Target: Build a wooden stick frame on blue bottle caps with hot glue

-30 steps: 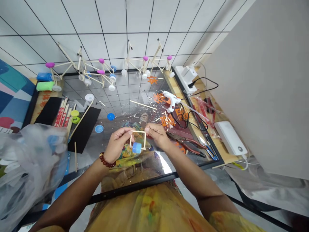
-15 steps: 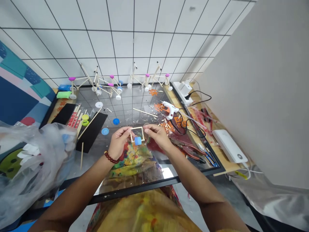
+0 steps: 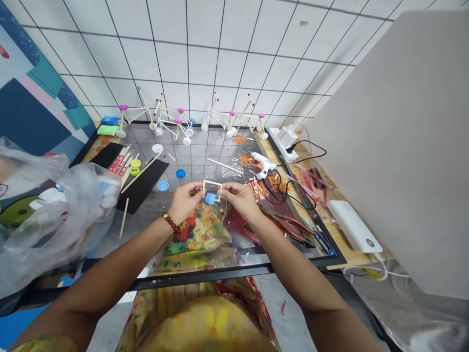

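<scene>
Between my hands, above the glossy tabletop, is a small square frame of pale wooden sticks [image 3: 212,183]. My left hand [image 3: 185,201] pinches its left side, and my right hand [image 3: 240,197] pinches its right side. A blue block-like piece [image 3: 210,198] sits at the frame's lower edge; how it is joined I cannot tell. Left of my hands lie a blue bottle cap [image 3: 181,173] and a lighter blue cap [image 3: 163,186]. A loose wooden stick [image 3: 225,166] rests beyond my fingers.
Several stick models with caps and pink tops [image 3: 178,120] stand along the tiled wall. On the right are a white glue gun [image 3: 263,165], pliers [image 3: 289,225], a power strip [image 3: 283,145] and a white box [image 3: 350,225]. A plastic bag [image 3: 80,205] and black sheets [image 3: 148,188] lie left.
The stick frame has tilted and its opening looks flatter. My right fingers have moved in onto its right side. The whole view has shifted slightly.
</scene>
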`<state>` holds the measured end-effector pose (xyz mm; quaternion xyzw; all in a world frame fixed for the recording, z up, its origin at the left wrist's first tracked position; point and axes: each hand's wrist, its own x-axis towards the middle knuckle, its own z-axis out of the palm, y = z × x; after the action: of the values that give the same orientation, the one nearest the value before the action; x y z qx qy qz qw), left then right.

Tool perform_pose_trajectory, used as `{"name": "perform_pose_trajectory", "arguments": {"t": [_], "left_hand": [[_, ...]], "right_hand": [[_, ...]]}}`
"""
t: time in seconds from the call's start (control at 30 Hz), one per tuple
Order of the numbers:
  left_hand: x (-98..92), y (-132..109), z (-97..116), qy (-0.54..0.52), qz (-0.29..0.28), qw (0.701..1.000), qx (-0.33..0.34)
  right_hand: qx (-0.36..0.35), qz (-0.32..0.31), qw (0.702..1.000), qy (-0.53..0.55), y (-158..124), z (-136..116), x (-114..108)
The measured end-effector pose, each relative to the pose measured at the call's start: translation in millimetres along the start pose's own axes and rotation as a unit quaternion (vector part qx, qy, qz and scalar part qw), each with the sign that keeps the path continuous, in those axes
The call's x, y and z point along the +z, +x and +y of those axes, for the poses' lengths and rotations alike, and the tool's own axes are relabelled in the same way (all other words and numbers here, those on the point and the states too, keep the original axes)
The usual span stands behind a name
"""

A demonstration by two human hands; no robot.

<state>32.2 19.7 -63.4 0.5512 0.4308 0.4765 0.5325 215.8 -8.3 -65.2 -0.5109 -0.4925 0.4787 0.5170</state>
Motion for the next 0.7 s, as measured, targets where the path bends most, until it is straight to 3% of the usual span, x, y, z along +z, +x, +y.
{"name": "perform_pose_trajectory", "arguments": {"t": [0.17, 0.43, 0.7], "left_hand": [[1.6, -2.9, -0.8, 0.048, -0.028, 0.998, 0.042], [-5.5, 0.1, -1.8, 0.127, -0.016, 0.985, 0.115], [-13.3, 6.5, -8.5, 0.139, 0.012, 0.982, 0.128]], "right_hand": [[-0.004, -0.041, 0.999, -0.011, 0.8, 0.9, -5.5], [0.024, -0.074, 0.997, -0.019, 1.1, 2.1, -13.5], [-0.039, -0.057, 0.996, -0.061, 2.9, 3.0, -9.6]]}}
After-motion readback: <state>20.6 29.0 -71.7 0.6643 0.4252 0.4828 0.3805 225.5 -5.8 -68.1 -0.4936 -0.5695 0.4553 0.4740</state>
